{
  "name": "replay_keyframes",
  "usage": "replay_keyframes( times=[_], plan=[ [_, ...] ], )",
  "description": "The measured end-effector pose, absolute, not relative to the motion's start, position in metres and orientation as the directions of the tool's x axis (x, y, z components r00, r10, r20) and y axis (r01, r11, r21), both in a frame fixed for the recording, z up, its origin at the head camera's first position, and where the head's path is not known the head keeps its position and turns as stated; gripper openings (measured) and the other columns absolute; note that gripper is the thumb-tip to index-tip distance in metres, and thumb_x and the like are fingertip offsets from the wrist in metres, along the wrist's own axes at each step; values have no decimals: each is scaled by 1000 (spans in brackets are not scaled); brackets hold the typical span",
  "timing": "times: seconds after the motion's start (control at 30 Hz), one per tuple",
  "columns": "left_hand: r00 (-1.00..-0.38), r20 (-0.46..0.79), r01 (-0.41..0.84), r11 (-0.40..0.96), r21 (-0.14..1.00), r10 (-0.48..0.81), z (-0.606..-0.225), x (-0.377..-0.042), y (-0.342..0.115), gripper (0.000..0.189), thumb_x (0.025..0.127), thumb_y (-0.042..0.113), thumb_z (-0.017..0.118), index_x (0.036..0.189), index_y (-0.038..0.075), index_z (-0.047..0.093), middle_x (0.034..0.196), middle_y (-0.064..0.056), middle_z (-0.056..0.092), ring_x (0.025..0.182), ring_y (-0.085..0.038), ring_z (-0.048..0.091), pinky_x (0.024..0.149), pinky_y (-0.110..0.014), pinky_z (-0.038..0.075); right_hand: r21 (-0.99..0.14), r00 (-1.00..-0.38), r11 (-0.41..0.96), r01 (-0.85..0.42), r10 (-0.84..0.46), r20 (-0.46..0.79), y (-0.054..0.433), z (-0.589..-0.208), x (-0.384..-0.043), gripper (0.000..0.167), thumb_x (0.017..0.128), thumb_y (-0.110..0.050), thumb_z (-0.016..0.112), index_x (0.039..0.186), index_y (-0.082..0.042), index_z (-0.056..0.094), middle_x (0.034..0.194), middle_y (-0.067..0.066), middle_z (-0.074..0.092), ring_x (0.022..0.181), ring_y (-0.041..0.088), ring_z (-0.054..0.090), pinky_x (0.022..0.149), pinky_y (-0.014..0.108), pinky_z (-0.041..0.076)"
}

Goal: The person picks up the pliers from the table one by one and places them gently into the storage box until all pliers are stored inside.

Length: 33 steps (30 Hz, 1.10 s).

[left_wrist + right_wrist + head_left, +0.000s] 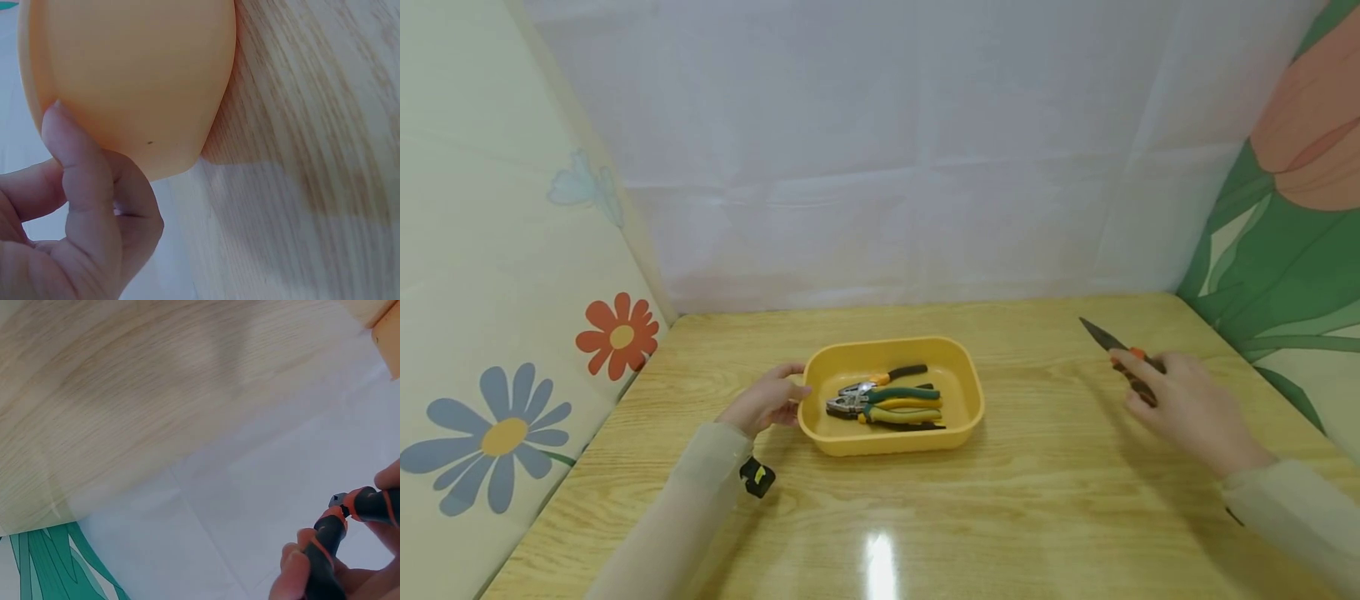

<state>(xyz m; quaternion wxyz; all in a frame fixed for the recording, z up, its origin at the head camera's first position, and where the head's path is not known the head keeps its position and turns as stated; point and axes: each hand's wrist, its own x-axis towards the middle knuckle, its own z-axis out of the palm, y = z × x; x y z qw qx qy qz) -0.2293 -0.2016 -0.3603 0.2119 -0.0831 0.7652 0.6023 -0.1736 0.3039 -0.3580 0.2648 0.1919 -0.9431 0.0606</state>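
A yellow plastic basin (895,446) stands on the table, with several pliers lying in it. Among them are pliers with green handles (902,393), one with an orange and black handle (908,372), and one with olive-yellow handles (904,415). My left hand (766,402) grips the basin's left end; in the left wrist view its thumb (75,147) lies at the rim. On the right, my right hand (1191,408) holds long-nose pliers (1102,335) above the table, their tip pointing away and leftward. Their black and orange handles (331,534) stand spread apart in the right wrist view.
The wooden table (1037,500) runs back to a white cloth (910,183). Flower-patterned panels flank it, with a blue flower (505,437) on the left and green leaves (1300,267) on the right. A black strap piece (757,477) hangs at my left wrist.
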Motion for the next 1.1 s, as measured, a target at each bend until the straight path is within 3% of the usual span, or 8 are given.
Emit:
replay_keyframes(
  times=[0.6, 0.73, 0.83, 0.93, 1.1],
  plan=[
    [-900, -420, -381, 263, 887, 114, -363, -231, -201, 51, 100, 3, 47, 148, 3, 28, 90, -14, 57, 57, -14, 54, 49, -22, 48, 36, -688, 880, -474, -395, 609, 281, -353, -169, 43, 77, -9, 66, 120, -8, 64, 90, 24, 52, 67, 33, 47, 44, 41, 38],
    [-901, -421, -381, 269, 884, 106, -362, -231, -200, 52, 100, 2, 47, 148, 3, 28, 93, -15, 57, 58, -14, 54, 50, -22, 48, 44, -679, 870, -490, -414, 606, 277, -351, -169, 34, 90, -22, 59, 121, -9, 64, 90, 24, 51, 67, 32, 47, 41, 37, 36],
    [-900, -423, -383, 271, 883, 105, -361, -231, -200, 52, 100, 2, 47, 148, 3, 28, 95, -16, 56, 59, -15, 54, 50, -22, 48, 45, -682, 870, -491, -416, 601, 273, -350, -168, 39, 98, -35, 46, 122, -10, 64, 91, 23, 51, 66, 32, 47, 40, 35, 35],
    [-899, -425, -385, 271, 882, 107, -361, -230, -200, 52, 100, 3, 47, 148, 3, 28, 96, -16, 56, 59, -15, 54, 50, -22, 48, 45, -677, 864, -502, -424, 602, 269, -349, -167, 36, 95, -31, 52, 122, -10, 64, 93, 24, 52, 69, 34, 49, 43, 39, 38],
    [-898, -425, -384, 270, 883, 112, -360, -229, -200, 52, 100, 3, 47, 148, 3, 28, 97, -17, 56, 59, -15, 54, 50, -23, 48, 57, -642, 842, -536, -451, 620, 262, -348, -166, 40, 81, -13, 64, 121, -9, 64, 95, 25, 54, 68, 33, 49, 44, 40, 39]
  ],
)
